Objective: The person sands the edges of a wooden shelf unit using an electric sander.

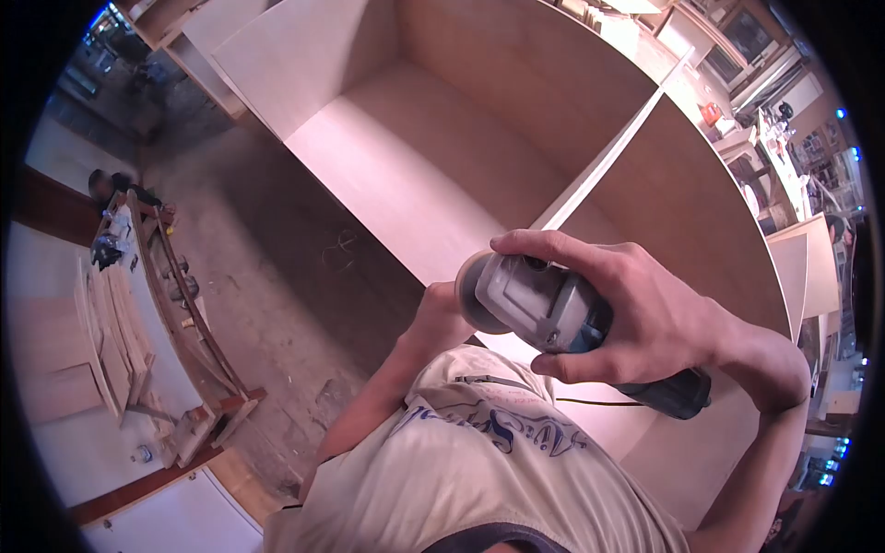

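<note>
My right hand (645, 313) is wrapped around an angle grinder (539, 300), with the thumb and fingers spread over its silver gear head. The grinder's dark teal body points to the lower right, and its round disc (475, 293) faces left. My left hand (441, 313) is just behind the disc, near the front edge of a large pale wooden cabinet box (387, 157). The grinder hides most of that hand's fingers. A thin upright divider panel (613, 152) runs through the cabinet, its edge ending just beyond the grinder.
A dark cord (599, 402) trails beside my shirt. Left of the cabinet is a dusty floor (267, 267). Farther left stands a workbench (184, 350) with wood strips (112, 341) on it. A person (115, 184) is beyond it. Cluttered benches (779, 157) line the right side.
</note>
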A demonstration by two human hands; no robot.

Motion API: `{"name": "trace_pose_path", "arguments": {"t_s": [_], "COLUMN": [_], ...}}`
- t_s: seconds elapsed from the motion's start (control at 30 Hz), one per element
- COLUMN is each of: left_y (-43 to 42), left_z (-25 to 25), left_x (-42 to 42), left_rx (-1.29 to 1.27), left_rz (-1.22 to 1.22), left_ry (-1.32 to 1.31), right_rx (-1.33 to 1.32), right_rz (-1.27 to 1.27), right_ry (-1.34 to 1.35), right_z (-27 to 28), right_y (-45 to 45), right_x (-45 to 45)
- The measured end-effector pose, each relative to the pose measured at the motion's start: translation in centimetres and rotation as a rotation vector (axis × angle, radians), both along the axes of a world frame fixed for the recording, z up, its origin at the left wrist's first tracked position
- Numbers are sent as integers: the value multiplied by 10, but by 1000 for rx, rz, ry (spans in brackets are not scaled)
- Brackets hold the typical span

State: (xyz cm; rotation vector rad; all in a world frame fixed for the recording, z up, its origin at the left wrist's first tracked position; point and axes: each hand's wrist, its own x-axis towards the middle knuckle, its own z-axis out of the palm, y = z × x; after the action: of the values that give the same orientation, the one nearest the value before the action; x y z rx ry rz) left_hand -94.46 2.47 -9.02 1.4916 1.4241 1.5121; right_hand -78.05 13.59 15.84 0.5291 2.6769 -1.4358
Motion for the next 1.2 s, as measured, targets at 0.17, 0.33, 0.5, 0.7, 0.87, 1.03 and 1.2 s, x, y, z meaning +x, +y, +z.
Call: {"name": "trace_pose_path", "arguments": {"t_s": [0.17,0.33,0.5,0.7,0.87,1.03,1.2], "left_y": [3,4,1,-6,3,0,8], "left_z": [-17,-9,-4,-9,-24,10,1], "left_x": [-8,-9,-10,-10,-7,-21,-19], "left_rx": [24,17,-64,-176,-147,-95,67], "left_rz": [-23,18,11,-149,-224,-163,-154], "left_ry": [155,325,386,-17,-126,273,457], "right_rx": [93,143,147,37,-26,46,131], "right_rz": [-5,-164,-323,-48,-38,-126,-225], "right_ry": [3,49,25,-141,-171,7,-18], "right_z": [-1,-4,3,6,16,3,5], "right_y": [0,19,23,-9,-7,23,78], "right_x": [2,14,15,-3,2,21,43]}}
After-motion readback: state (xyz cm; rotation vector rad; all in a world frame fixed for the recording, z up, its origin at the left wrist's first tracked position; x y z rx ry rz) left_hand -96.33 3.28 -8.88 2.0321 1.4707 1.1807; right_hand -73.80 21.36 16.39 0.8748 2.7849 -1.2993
